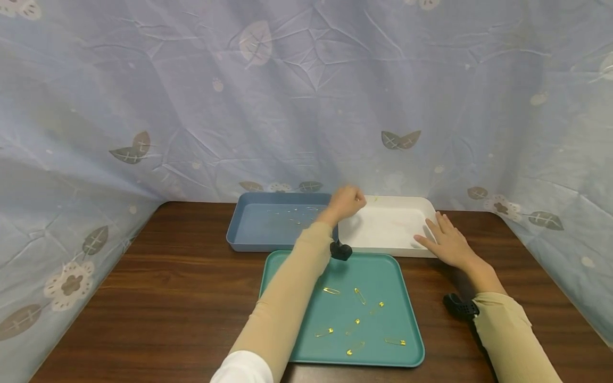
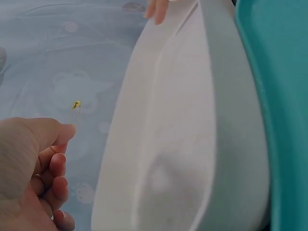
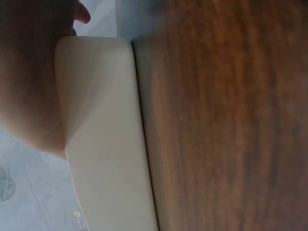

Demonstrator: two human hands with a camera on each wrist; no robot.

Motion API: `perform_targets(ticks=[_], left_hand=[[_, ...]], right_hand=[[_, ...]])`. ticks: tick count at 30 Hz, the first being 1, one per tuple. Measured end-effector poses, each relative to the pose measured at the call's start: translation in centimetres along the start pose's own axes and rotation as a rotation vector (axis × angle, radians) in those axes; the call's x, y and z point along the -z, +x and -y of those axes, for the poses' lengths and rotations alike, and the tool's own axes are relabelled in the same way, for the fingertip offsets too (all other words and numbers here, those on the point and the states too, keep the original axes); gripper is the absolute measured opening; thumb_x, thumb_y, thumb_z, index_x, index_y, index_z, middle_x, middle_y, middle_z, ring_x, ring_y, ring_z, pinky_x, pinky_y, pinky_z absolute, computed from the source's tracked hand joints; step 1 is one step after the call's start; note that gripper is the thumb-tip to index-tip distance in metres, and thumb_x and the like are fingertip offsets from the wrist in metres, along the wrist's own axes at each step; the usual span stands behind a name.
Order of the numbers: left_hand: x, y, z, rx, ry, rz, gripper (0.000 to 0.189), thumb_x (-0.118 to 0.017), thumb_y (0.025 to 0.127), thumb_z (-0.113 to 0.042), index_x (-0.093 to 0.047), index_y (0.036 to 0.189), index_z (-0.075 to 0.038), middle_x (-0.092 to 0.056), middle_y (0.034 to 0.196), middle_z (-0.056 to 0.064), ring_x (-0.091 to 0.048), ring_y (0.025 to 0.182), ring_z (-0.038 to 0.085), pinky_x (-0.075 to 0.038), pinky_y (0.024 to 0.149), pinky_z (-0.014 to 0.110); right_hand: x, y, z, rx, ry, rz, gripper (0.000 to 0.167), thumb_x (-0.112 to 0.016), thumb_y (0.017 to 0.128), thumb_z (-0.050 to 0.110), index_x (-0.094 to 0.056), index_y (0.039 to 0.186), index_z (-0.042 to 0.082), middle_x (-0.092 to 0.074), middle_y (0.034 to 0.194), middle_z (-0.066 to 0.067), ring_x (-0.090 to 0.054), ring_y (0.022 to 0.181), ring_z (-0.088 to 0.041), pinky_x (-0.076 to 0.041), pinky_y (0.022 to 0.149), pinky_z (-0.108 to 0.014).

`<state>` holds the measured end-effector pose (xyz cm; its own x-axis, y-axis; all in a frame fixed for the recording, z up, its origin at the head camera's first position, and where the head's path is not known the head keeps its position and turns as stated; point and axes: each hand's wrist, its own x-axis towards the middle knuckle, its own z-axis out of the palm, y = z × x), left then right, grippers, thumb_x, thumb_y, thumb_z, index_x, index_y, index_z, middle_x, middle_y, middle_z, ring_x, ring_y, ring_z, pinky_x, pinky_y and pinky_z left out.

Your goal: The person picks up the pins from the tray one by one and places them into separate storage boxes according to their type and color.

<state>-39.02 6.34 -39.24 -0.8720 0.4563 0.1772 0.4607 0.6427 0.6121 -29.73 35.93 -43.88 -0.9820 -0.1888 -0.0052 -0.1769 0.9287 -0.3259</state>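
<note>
Above the left end of the white tray (image 1: 390,229), the left hand (image 1: 347,202) pinches a gold safety pin (image 2: 77,105), other fingers curled, while the right hand (image 1: 447,242), fingers spread, touches the tray's right end.

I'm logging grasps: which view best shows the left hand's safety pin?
Left wrist: the safety pin shows largest, yellow cap and wire projecting from the left hand. Head view: only a tiny yellow speck. Right wrist: small, beyond the white tray.
</note>
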Motion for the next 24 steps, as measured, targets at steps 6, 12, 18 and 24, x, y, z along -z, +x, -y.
perform_targets(ticks=[6,12,18,24], left_hand=[[-0.6,0.0,0.1,0.070,0.002,0.007,0.027,-0.052,0.098,-0.020,-0.061,0.074,-0.011,-0.058,0.080,0.001,-0.047,0.070,0.014,-0.043,0.076,0.031],[-0.6,-0.3,-0.1,0.121,0.048,0.016,0.017,-0.061,0.095,-0.029,-0.075,0.101,-0.019,-0.071,0.103,-0.005,-0.062,0.096,0.014,-0.047,0.093,0.038],[-0.8,-0.5,0.2,0.111,0.072,0.023,0.017,-0.066,0.093,-0.029,-0.075,0.100,-0.017,-0.071,0.099,-0.003,-0.061,0.092,0.016,-0.047,0.091,0.038],[-0.3,-1.2,0.2,0.069,0.121,0.013,0.015,-0.065,0.093,-0.032,-0.073,0.096,-0.019,-0.068,0.095,-0.004,-0.058,0.086,0.013,-0.046,0.082,0.035]], right_hand=[[0.0,-0.1,-0.1,-0.004,0.012,0.000,0.084,-0.043,0.098,0.056,-0.020,0.152,-0.005,0.002,0.159,-0.032,0.002,0.147,-0.050,-0.007,0.110,-0.073],[-0.2,-0.1,-0.1,0.000,0.011,-0.003,0.084,-0.043,0.098,0.055,-0.020,0.152,-0.005,0.001,0.159,-0.033,0.003,0.147,-0.050,-0.007,0.110,-0.073],[-0.2,0.1,-0.1,0.002,-0.007,-0.012,0.084,-0.042,0.099,0.055,-0.021,0.151,-0.007,0.000,0.158,-0.034,0.001,0.147,-0.052,-0.008,0.110,-0.073],[-0.1,0.0,-0.1,0.001,-0.003,-0.006,0.085,-0.042,0.098,0.056,-0.021,0.151,-0.007,0.000,0.158,-0.035,0.001,0.146,-0.052,-0.007,0.110,-0.073]])
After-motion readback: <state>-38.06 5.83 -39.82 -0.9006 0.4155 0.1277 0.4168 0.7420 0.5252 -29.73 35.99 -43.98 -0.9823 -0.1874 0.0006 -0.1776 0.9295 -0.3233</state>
